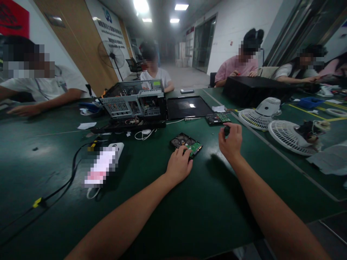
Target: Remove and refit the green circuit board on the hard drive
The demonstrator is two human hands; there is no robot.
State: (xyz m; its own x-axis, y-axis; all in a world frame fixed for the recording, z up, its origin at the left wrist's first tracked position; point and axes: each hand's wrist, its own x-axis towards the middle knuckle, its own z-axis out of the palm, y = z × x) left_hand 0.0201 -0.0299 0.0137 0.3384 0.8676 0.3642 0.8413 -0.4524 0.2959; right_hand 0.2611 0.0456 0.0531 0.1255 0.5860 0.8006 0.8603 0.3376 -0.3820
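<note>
A hard drive [183, 140] lies on the green table with its black metal face and green circuit board upward. My left hand [179, 164] grips its near edge, fingers over the board and the thumb by the right side. To the right, my right hand [231, 141] is raised above the table. Its thumb and fingers are closed round a small dark object [226, 130], of which only a rounded end shows. A second hard drive [218, 118] with a green board lies just beyond my right hand.
An opened computer case [135, 103] stands at the back, beside a black panel [188, 107]. A phone [103, 164] and black cable [73, 168] are at the left. White fan parts [257, 115] lie right, near a black box [252, 90]. Several people sit around the table.
</note>
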